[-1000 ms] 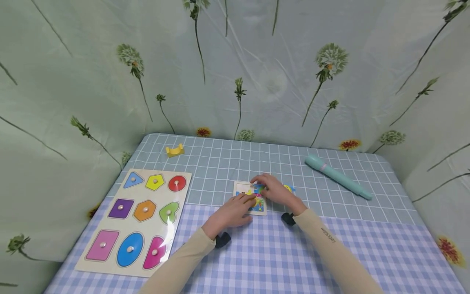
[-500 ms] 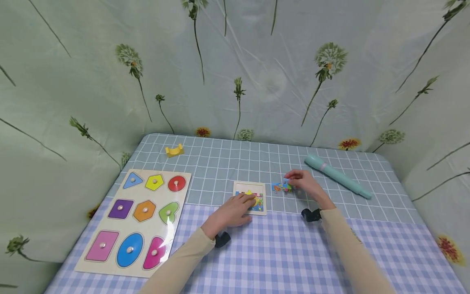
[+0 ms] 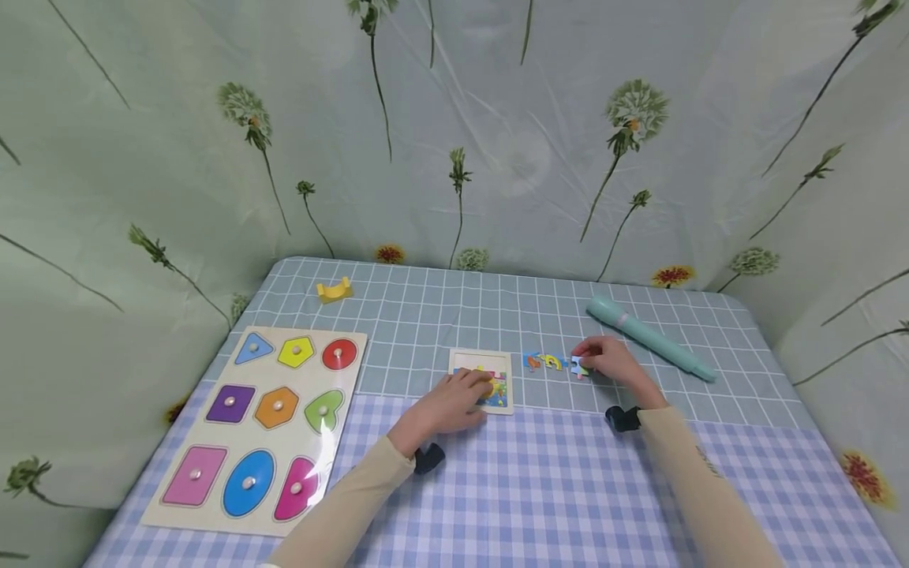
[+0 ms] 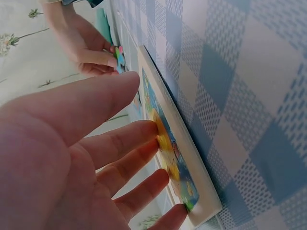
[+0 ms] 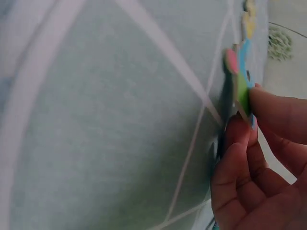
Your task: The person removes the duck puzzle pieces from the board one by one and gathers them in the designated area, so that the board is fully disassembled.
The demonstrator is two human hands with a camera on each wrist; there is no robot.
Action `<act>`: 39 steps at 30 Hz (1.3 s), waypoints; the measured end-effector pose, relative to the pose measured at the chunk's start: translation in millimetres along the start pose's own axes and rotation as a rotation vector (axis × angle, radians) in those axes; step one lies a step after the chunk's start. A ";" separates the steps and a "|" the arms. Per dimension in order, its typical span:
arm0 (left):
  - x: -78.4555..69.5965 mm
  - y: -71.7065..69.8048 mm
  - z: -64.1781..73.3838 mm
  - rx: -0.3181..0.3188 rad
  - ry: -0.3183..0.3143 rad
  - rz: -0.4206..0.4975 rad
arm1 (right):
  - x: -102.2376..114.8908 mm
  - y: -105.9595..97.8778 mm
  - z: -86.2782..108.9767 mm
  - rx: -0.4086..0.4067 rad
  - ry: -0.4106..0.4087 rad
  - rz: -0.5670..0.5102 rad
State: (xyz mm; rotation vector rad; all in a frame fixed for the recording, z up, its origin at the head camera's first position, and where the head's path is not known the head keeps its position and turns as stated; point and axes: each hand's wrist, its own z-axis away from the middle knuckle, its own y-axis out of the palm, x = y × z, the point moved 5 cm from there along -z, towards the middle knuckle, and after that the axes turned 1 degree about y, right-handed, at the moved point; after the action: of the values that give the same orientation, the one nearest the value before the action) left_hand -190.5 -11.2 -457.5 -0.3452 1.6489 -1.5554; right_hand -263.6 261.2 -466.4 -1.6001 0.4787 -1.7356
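Beneath the straight-fingered left hand [image 3: 450, 404], a framed puzzle [image 3: 490, 360], between both hands, loose pieces [image 3: 532, 361], right hand [image 3: 612, 361] pinching another piece [image 5: 243, 91]

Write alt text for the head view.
Left hand rests on a small framed jigsaw; right hand pinches a loose piece beside other pieces. A knobbed shape board lies at left, a long teal object at right.

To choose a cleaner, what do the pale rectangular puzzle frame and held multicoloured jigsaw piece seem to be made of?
Pale rectangular puzzle frame: probably wood, matte, plain beige edges. Held multicoloured jigsaw piece: perhaps wood or cardboard; printed face, pale edge.
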 end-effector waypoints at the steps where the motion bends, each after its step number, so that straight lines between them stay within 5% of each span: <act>1: -0.1 -0.9 0.4 -0.002 0.004 0.005 | 1.3 1.1 -1.2 -0.011 -0.008 0.029; 11: 2.4 3.9 4.2 -0.012 0.017 -0.055 | 12.9 6.9 -0.8 -0.098 -0.087 0.250; 17: 6.8 3.1 12.5 -0.023 0.050 -0.039 | 27.7 13.0 3.6 -0.155 -0.169 0.162; 26: 10.4 4.3 15.4 -0.017 0.069 -0.046 | 82.2 64.1 4.4 0.062 -0.286 -0.026; 30: 9.0 4.3 14.4 -0.008 0.057 -0.063 | 92.8 82.6 3.6 0.118 -0.288 0.007; 39: 6.7 1.8 14.6 -0.035 0.067 -0.063 | 105.6 95.3 0.8 0.088 -0.287 0.143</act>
State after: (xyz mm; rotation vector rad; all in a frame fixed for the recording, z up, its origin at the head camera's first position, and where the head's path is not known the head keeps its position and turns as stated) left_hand -183.7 -25.7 -460.2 -0.3706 1.7335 -1.6023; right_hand -236.1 121.9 -458.4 -1.6743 0.3615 -1.3752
